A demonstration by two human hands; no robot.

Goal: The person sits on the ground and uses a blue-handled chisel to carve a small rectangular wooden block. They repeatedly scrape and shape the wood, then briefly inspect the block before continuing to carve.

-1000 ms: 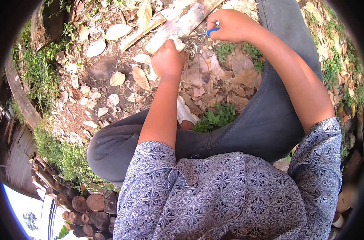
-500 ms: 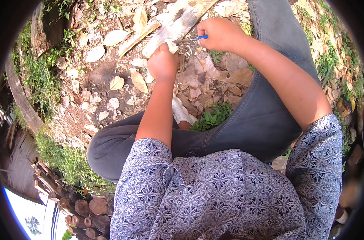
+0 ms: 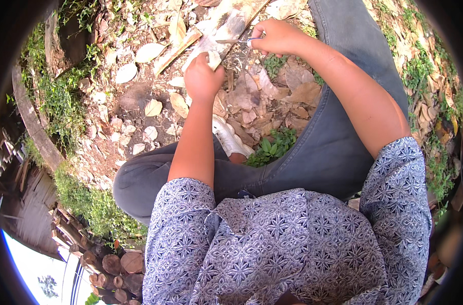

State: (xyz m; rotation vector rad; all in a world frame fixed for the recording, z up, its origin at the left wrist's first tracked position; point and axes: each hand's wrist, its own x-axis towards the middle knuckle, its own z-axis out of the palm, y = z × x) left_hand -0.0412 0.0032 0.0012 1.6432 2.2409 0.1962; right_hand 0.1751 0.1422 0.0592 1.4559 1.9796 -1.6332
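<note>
My left hand (image 3: 204, 79) is closed around a pale, whitish chunk (image 3: 214, 60), possibly wood; fingers cover much of it. To its upper right, my right hand (image 3: 274, 38) grips a small knife with a blue handle (image 3: 256, 39). The thin metal blade (image 3: 230, 41) points left, just above the pale chunk and apart from it. Under the blade lies a weathered wooden board (image 3: 235, 21) on the ground.
A split stick of wood (image 3: 178, 51) lies left of the board among dry leaves (image 3: 150, 52). My bent leg (image 3: 338, 137) is on the right, and a white shoe (image 3: 230, 136) shows below my left hand. Cut logs (image 3: 132, 263) are stacked at lower left.
The blade has lifted off the pale chunk and now sits higher. My left hand has shifted slightly left, and my right hand's fingers have loosened a little around the handle.
</note>
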